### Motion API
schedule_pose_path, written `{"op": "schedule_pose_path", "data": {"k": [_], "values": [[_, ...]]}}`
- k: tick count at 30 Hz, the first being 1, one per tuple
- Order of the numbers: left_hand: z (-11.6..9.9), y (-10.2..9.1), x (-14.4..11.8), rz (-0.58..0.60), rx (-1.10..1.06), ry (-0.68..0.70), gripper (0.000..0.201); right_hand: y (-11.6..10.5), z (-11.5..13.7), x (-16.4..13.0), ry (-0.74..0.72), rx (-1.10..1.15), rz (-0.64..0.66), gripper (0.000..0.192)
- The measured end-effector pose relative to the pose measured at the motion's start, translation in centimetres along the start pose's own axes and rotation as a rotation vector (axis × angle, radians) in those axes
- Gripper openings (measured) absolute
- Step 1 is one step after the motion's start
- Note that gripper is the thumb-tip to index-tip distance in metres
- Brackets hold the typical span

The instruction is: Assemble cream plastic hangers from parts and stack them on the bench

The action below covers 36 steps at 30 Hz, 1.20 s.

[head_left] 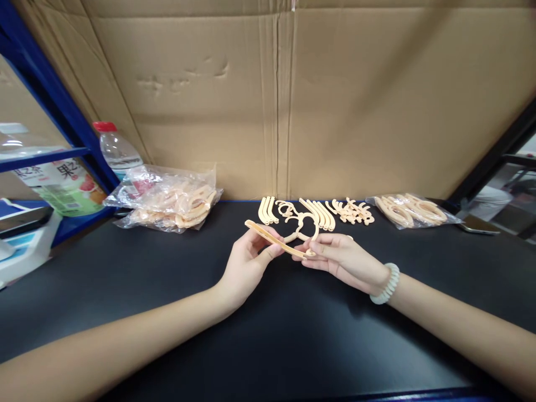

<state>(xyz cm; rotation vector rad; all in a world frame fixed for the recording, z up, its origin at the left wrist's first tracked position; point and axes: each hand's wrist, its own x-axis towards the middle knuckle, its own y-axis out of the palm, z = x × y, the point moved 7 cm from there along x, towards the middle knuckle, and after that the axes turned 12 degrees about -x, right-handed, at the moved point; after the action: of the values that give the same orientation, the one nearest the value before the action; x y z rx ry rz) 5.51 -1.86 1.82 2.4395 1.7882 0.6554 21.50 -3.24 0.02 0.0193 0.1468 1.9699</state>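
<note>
My left hand [245,268] pinches a long, slightly curved beige plastic hanger arm [272,238] between thumb and fingers. Its lower right end meets a beige curved hook piece [317,224], gripped by the fingers of my right hand [341,258]. Whether the two parts are locked together I cannot tell, since my right fingers cover part of the joint. Just behind my hands, another beige hanger part [293,237] shows on the black table. Both hands are held above the table's middle, close to each other.
Loose hanger arms lie in rows at the back, a left row [267,211] and a right row [320,214]. Beside them is a pile of small hook pieces [352,211]. Clear bags of beige parts stand left [180,204] and right [410,210]. A red-capped bottle [117,148] is behind.
</note>
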Motion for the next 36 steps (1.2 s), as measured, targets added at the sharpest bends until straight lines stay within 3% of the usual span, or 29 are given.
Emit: {"op": "schedule_pose_path", "data": {"k": [16, 25, 36], "values": [[-0.4, -0.1, -0.2, -0.029, 0.081, 0.066, 0.017, 0.0, 0.0, 0.1, 0.023, 0.073, 0.063, 0.018], [-0.4, -0.2, -0.2, -0.066, 0.059, 0.041, 0.018, -0.1, 0.0, 0.0, 0.027, 0.071, 0.042, 0.019], [-1.4, 0.5, -0.4, -0.005, 0.175, 0.121, 0.008, -0.4, -0.1, 0.0, 0.021, -0.033, -0.040, 0.020]]}}
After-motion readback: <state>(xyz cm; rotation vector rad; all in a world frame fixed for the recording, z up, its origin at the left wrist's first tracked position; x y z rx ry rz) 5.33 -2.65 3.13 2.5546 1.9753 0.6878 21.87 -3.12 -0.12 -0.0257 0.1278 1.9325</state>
